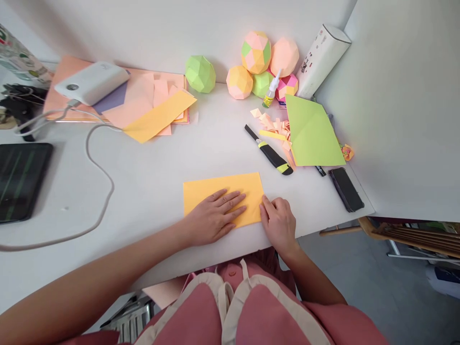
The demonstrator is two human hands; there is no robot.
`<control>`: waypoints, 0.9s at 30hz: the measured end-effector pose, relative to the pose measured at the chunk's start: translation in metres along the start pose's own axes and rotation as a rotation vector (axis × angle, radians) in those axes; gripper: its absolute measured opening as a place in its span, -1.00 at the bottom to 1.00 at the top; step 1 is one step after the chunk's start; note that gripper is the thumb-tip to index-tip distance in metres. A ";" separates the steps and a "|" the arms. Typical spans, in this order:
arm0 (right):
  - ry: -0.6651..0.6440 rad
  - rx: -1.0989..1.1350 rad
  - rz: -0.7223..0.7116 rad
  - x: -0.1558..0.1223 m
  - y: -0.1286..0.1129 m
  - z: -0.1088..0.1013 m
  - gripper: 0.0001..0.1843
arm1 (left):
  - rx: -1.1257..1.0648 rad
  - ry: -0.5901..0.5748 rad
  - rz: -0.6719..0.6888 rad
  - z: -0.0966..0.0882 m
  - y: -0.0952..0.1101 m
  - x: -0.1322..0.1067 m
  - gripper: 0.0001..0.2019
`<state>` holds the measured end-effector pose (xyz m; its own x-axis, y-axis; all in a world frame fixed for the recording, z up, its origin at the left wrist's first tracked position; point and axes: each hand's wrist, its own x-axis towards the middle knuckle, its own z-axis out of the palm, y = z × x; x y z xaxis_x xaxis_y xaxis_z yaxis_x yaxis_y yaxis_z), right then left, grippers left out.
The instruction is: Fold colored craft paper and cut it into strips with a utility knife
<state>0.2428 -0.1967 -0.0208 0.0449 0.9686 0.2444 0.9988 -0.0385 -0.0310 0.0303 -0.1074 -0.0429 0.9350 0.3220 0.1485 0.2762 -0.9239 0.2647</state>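
Observation:
A yellow-orange sheet of paper (223, 184) lies on the table near its front edge. My left hand (213, 215) rests flat on the sheet, fingers stretched out and pressing on its lower middle. At the sheet's right edge, my right hand (279, 221) has its fingers curled, with the thumb and index fingertip closed on the paper's border. Whether the sheet is folded there I cannot tell. Beyond the right hand lies a black and yellow utility knife (271, 155), and a green sheet of paper (314, 134) is to its right.
Several faceted paper balls (257, 52) sit against the back wall, beside a small glue bottle (271, 91) and paper scraps (276, 125). A phone (346, 189) lies at the right edge. Left are a power bank (91, 82), stacked papers (143, 96), a cable (111, 184) and a tablet (21, 179).

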 end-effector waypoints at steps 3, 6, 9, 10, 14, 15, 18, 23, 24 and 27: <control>0.007 0.005 -0.059 -0.002 -0.020 -0.006 -0.51 | 0.016 0.018 -0.004 0.001 0.000 0.000 -0.52; -0.022 0.027 -0.141 -0.007 -0.040 -0.005 -0.42 | 0.026 0.028 -0.003 0.002 0.000 -0.001 -0.50; -0.069 0.039 -0.101 -0.012 -0.039 -0.002 -0.40 | 0.030 0.029 -0.002 0.003 0.000 -0.001 -0.50; -0.083 0.037 -0.066 -0.013 -0.033 -0.002 -0.39 | 0.031 0.029 0.000 0.003 0.000 -0.002 -0.50; -0.099 0.027 0.085 -0.021 0.006 -0.005 -0.40 | 0.033 0.026 0.009 0.003 -0.001 -0.002 -0.51; -0.096 0.035 0.112 -0.022 0.016 -0.006 -0.39 | 0.033 0.023 0.009 0.003 -0.001 -0.002 -0.51; -0.027 0.128 0.117 -0.026 0.037 -0.006 -0.42 | 0.030 0.009 0.004 0.002 -0.002 -0.003 -0.51; 0.080 0.487 -0.019 -0.016 0.030 -0.008 -0.67 | 0.011 0.014 0.005 0.001 0.000 -0.001 -0.51; 0.008 0.555 -0.085 -0.012 0.025 -0.009 -0.69 | 0.001 0.031 -0.011 0.001 0.002 0.000 -0.52; -0.235 0.641 -0.235 0.001 0.016 -0.013 -0.78 | -0.016 0.075 -0.091 -0.001 0.002 -0.004 -0.55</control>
<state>0.2593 -0.1994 -0.0085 -0.2469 0.9637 0.1019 0.7696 0.2590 -0.5837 0.0266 -0.1106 -0.0420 0.8869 0.4192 0.1942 0.3547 -0.8872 0.2951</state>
